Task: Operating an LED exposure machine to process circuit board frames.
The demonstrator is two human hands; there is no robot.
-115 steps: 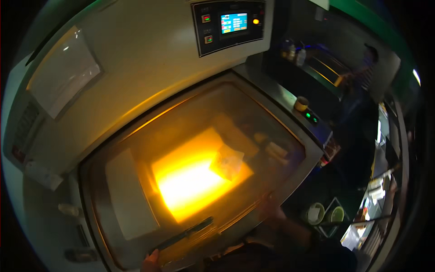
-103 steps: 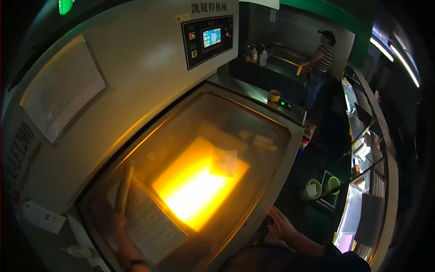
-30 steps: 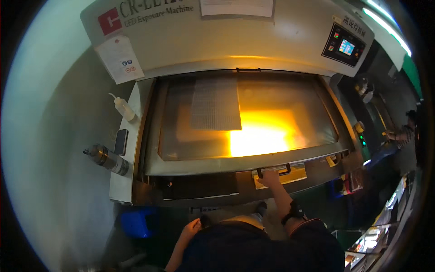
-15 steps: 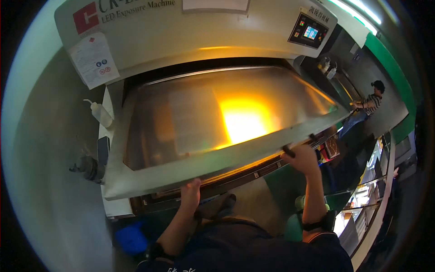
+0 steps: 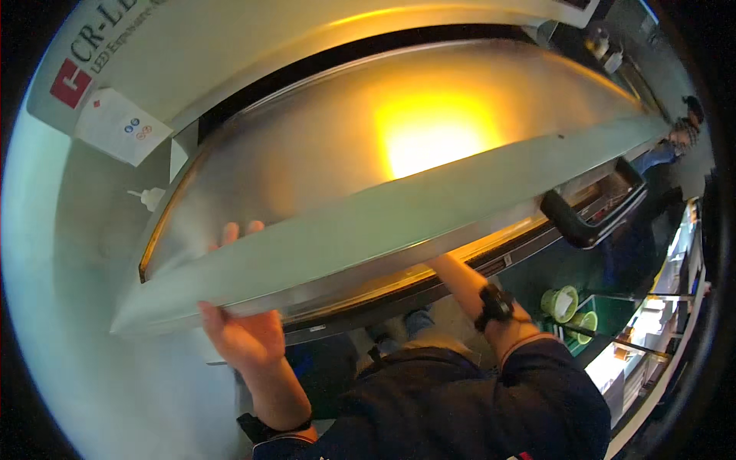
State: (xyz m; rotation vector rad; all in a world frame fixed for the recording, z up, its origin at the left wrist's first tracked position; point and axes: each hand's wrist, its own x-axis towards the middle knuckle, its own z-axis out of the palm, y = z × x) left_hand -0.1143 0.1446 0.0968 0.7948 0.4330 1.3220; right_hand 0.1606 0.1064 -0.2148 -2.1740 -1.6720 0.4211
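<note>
A large hinged lid (image 5: 399, 222) with a frosted glass pane and a pale grey metal frame stands raised at a slant over the front of a big grey exposure machine (image 5: 253, 46). A bright yellow-orange glow shines through the pane near its middle. The left hand (image 5: 241, 333) holds the lid's front frame near its left end: the palm presses up under the edge, and the fingertips (image 5: 230, 230) show through above it, curled over the frame, so this grip is closed on the lid. The right forearm, with a black wristwatch (image 5: 494, 303) on it, reaches up beneath the frame further right; the right hand itself is hidden behind the lid, so its grip cannot be told. A black bar handle (image 5: 590, 218) sits on the lid's front edge, to the right of where that arm disappears, with no hand on it.

On the machine's left side hangs a white label card (image 5: 123, 126), and a white squeeze bottle (image 5: 149, 198) stands just below it. Down to the right, two green-rimmed round containers (image 5: 567, 307) sit low beside the machine. Another person (image 5: 678, 138) stands at the far right by a workbench.
</note>
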